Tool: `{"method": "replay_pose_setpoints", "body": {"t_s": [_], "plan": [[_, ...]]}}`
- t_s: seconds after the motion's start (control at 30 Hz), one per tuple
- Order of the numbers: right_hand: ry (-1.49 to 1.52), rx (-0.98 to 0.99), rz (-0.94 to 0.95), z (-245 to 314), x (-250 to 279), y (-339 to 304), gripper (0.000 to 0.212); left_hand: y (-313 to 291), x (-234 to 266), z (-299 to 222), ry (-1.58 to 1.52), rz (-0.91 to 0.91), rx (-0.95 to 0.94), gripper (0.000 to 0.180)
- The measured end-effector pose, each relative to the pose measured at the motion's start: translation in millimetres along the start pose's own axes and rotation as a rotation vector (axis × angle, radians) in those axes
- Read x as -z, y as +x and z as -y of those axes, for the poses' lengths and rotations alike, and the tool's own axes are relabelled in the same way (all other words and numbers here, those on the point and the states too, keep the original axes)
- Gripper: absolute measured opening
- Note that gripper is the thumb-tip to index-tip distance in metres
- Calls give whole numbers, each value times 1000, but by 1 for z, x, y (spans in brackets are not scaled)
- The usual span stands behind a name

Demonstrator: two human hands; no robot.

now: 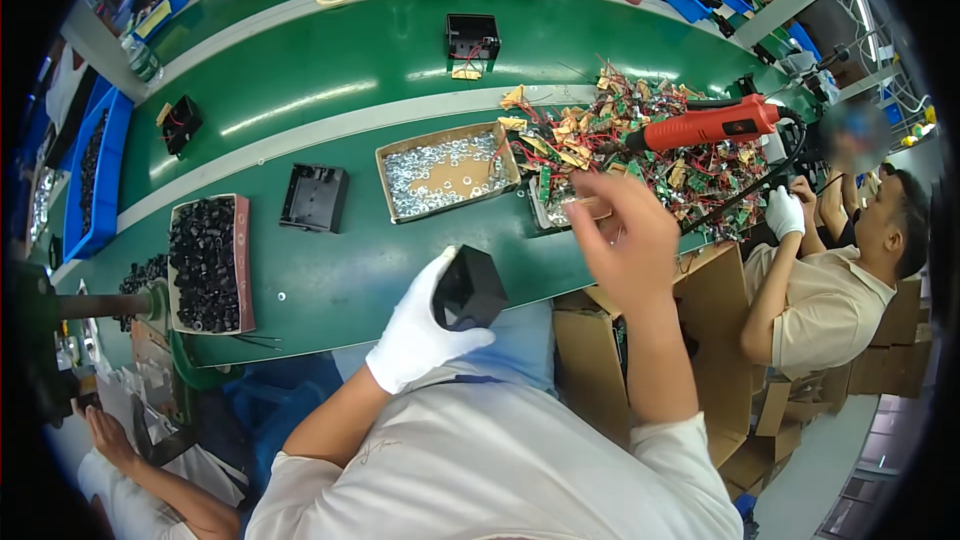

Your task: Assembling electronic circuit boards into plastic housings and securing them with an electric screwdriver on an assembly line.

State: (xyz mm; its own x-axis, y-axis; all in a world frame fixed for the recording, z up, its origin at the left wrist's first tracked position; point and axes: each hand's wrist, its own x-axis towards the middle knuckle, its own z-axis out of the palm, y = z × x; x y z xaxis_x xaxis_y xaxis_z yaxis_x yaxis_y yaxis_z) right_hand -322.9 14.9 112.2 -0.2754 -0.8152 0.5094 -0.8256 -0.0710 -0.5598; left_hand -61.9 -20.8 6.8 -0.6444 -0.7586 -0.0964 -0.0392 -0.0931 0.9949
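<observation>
My left hand (pixel 418 332), in a white glove, grips a black plastic box housing (pixel 470 290) just off the near table edge. Bare, my right hand (pixel 632 232) hovers over a small tray (pixel 547 218) of shiny metal parts. Its fingers are bent, with thumb tip and fingertips apart and nothing visible between them. Beyond it lies a large heap of wired circuit boards (pixel 600 135). A red electric screwdriver (pixel 705 126) hangs above that heap. Left of the tray sits a shallow carton (pixel 397 212) of small metal nuts or washers.
Another black housing (pixel 314 198) lies on the green table, beside a box of small black parts (pixel 208 265). Housings with wires (pixel 472 38) stand farther back. Opened cardboard boxes (pixel 583 360) are below the table edge. A co-worker (pixel 830 280) works at the right.
</observation>
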Motion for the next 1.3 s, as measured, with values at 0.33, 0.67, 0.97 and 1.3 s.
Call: {"method": "replay_pose_setpoints", "body": {"t_s": [0.33, 0.67, 0.97, 1.3], "plan": [[-744, -157, 708, -42, -72, 101, 22, 0, 9, 10, 112, 23, -26, 111], [-515, 158, 298, -36, -88, 90, 15, 4, 15, 13, 200, -1, -142, 109], [-466, 347, 393, -50, -93, 91, 20, -10, 22, -13, 301, -46, -92, 109], [51, 274, 218, 14, -27, 54, 26, 5, 35, -52, 637, -253, -442, 95]]}}
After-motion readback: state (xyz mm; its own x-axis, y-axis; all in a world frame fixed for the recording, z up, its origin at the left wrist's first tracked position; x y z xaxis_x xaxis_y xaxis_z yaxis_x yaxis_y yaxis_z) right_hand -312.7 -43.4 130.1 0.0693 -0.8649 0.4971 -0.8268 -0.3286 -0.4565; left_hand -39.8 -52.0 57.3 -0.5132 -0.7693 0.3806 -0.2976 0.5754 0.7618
